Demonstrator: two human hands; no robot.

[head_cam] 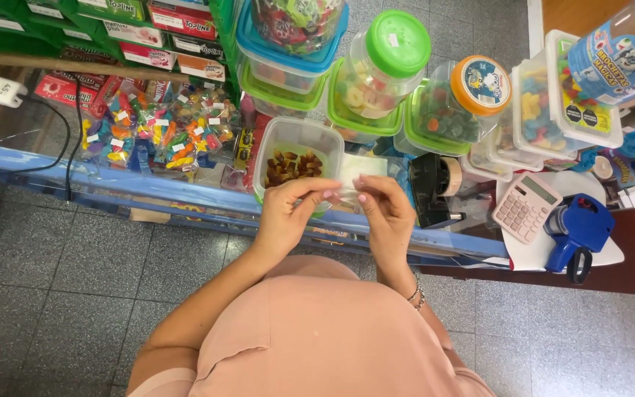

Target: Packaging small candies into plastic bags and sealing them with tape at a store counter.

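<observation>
My left hand [288,213] and my right hand [384,209] meet in front of me, both pinching a small clear plastic bag [345,192] between fingertips. Just beyond them an open clear tub [297,140] holds brown and red gummy sweets. The tub rests on a glass counter with a blue edge [148,192]. A flat stack of clear bags [361,165] lies right of the tub.
Lidded tubs and jars of sweets [384,62] crowd the back of the counter. A black tape dispenser [435,187], a pink calculator [525,207] and a blue price-label gun [578,228] sit to the right. Wrapped sweets [156,129] show under the glass. Grey tiled floor [60,301] lies below.
</observation>
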